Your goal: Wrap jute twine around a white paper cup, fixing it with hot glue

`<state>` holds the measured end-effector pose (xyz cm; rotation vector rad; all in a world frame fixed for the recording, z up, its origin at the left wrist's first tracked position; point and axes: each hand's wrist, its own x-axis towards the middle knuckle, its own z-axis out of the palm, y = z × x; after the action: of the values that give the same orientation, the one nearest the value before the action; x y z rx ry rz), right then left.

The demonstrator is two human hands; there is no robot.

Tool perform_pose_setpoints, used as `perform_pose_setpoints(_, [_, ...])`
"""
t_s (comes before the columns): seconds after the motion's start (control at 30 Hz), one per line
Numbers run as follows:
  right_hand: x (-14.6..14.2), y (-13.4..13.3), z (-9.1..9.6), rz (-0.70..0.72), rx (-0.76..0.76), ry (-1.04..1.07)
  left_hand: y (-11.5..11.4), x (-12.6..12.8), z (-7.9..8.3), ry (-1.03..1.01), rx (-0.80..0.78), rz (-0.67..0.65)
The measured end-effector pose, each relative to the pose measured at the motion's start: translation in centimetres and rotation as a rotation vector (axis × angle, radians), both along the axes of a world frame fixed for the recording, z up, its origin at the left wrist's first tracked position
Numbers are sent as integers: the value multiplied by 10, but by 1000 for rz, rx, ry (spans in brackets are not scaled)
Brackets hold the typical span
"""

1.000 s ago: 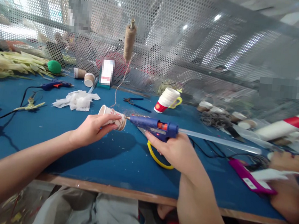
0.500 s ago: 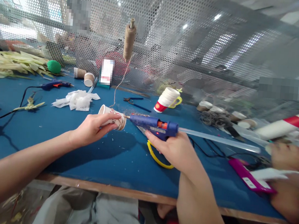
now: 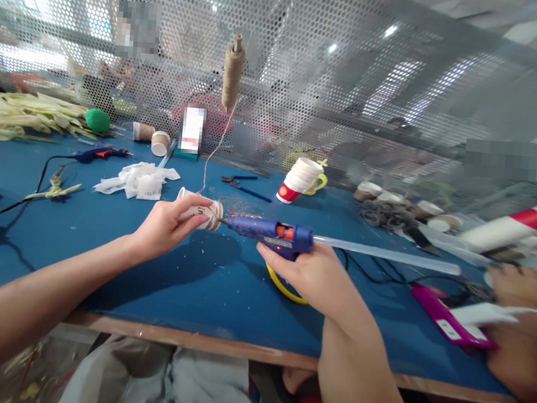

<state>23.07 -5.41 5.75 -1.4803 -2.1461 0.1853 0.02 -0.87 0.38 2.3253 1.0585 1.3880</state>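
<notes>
A small white paper cup (image 3: pixel 198 213) lies sideways in my left hand (image 3: pixel 163 227), whose fingers are closed round it. Twine (image 3: pixel 206 165) runs from a hanging spool (image 3: pixel 233 76) down to the cup, and some is wound near its right end. My right hand (image 3: pixel 321 272) grips a blue hot glue gun (image 3: pixel 270 232). The gun's nozzle points left and meets or nearly meets the cup's twine-wrapped end. From its back sticks a long clear glue stick (image 3: pixel 386 252). Yellow-handled scissors (image 3: pixel 284 287) lie partly hidden beneath the gun.
Pliers (image 3: pixel 246 187) and stacked paper cups (image 3: pixel 301 179) stand beyond the gun. Crumpled white plastic (image 3: pixel 137 179) and a second glue gun (image 3: pixel 98 153) lie left. At right are a magenta power strip (image 3: pixel 451 318), cables and another person's hand (image 3: pixel 524 286). A perforated metal screen (image 3: pixel 278 89) rises behind.
My left hand has turned the cup, so its wound twine end shows more. The glue gun has shifted slightly left and down along with my right hand.
</notes>
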Motion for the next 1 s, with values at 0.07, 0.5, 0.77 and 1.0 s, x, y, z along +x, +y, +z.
perform_pose_setpoints(0.07, [0, 0, 0, 12, -16, -4, 0, 0, 0, -4, 4, 4])
perform_pose_setpoints(0.5, [-1, 4, 4, -33, -20, 119, -1, -1, 0, 70, 224, -42])
perform_pose_setpoints(0.77, [-2, 11, 3, -50, -55, 215, -4, -1, 1, 103, 295, -88])
perform_pose_setpoints(1.0, [1, 35, 2, -30, -272, 583, -5, -1, 2, 96, 293, -83])
